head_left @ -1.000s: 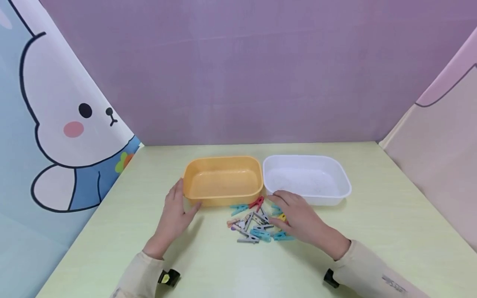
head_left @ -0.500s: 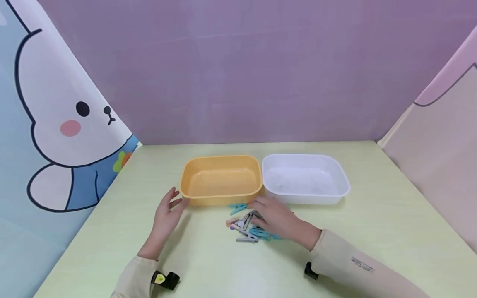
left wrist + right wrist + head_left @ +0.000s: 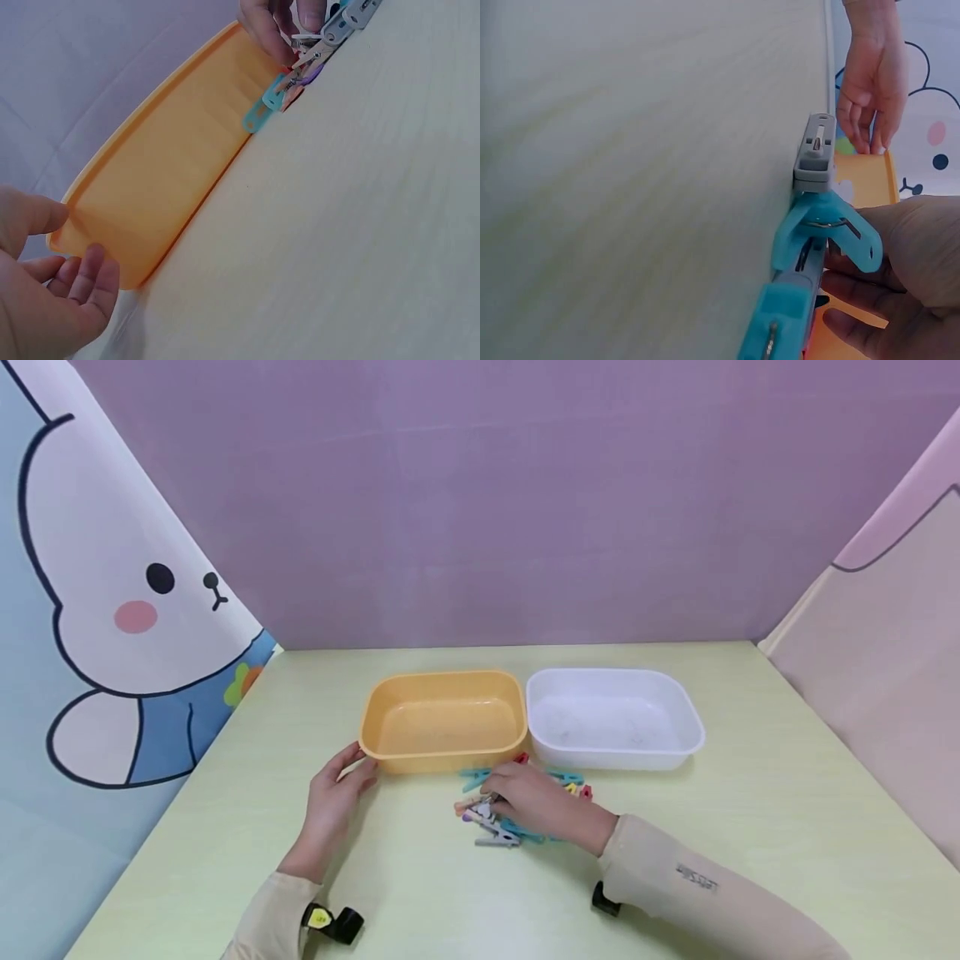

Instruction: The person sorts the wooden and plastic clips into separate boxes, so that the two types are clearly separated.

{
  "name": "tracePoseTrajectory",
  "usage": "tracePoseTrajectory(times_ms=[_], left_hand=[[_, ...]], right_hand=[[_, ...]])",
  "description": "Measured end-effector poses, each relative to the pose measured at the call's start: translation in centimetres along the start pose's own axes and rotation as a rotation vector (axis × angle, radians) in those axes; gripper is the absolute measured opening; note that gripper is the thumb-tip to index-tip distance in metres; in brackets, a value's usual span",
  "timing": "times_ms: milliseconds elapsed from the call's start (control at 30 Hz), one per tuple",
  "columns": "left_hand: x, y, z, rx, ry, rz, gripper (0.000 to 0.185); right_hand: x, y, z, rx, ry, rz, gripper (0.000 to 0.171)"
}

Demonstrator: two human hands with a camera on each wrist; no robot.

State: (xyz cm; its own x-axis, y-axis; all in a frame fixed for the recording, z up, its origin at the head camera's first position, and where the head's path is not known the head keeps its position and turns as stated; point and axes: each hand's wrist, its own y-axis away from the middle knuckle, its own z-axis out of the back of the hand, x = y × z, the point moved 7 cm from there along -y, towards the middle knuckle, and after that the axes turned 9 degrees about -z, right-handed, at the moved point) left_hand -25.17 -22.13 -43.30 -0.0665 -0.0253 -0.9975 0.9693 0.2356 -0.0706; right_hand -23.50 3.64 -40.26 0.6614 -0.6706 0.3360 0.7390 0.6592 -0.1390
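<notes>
A pile of coloured clothespins (image 3: 501, 822) lies on the pale green table in front of an orange tub (image 3: 442, 723) and a white tub (image 3: 615, 720), both empty. My right hand (image 3: 491, 799) rests on the pile with its fingers curled down, and in the left wrist view it (image 3: 289, 34) pinches a pale clothespin (image 3: 321, 41). Teal clothespins (image 3: 817, 240) and a grey one (image 3: 815, 154) lie against its fingers (image 3: 885, 300). My left hand (image 3: 352, 770) lies relaxed at the orange tub's front left corner (image 3: 112, 247), holding nothing.
The table (image 3: 750, 827) is enclosed by a purple back wall, a rabbit-print panel (image 3: 127, 610) on the left and a pink panel on the right. The two tubs stand side by side and touch. A teal clothespin (image 3: 259, 112) lies against the orange tub's front.
My right hand slid left across the pile, from in front of the white tub to its left part, and curled onto a clothespin. My left hand came off the orange tub, then returned to its corner.
</notes>
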Motion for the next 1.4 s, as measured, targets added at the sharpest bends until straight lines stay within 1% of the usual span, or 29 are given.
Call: tracePoseTrajectory(times_ms=[133,267,433,633,833,933,1033,1067,1167,1400], left_hand=[[-0.2,0.1,0.2,-0.033,0.050,-0.012,0.047],[-0.2,0.1,0.5,-0.047,0.115,-0.022,0.045],[0.0,0.2,0.6,-0.045,0.193,-0.017,0.044],[0.3,0.1,0.5,-0.032,0.250,-0.010,0.045],[0.4,0.1,0.5,-0.036,0.307,-0.061,0.046],[0.4,0.0,0.5,-0.038,0.315,-0.073,0.046],[0.5,0.0,0.5,-0.047,0.315,-0.043,0.046],[0.5,0.0,0.5,-0.048,0.302,-0.027,0.045],[0.5,-0.1,0.4,-0.059,0.318,0.006,0.045],[0.3,-0.1,0.2,-0.057,0.335,0.023,0.046]], right_hand=[[0.1,-0.4,-0.3,0.023,-0.014,-0.019,0.015],[0.2,-0.7,-0.2,0.048,-0.029,-0.043,0.013],[0.6,-0.8,0.0,0.049,-0.022,-0.024,0.011],[0.8,-0.9,0.1,0.034,-0.016,-0.001,0.010],[1.0,-0.8,0.2,0.011,0.003,0.029,0.008],[1.1,-0.8,0.2,0.004,0.012,0.036,0.007],[1.2,-0.8,0.2,0.003,0.016,0.036,0.007],[1.2,-0.8,0.2,0.004,0.018,0.035,0.007],[1.3,-0.8,0.5,0.009,0.018,0.032,0.008],[1.9,-0.7,1.7,-0.030,0.028,0.060,0.009]])
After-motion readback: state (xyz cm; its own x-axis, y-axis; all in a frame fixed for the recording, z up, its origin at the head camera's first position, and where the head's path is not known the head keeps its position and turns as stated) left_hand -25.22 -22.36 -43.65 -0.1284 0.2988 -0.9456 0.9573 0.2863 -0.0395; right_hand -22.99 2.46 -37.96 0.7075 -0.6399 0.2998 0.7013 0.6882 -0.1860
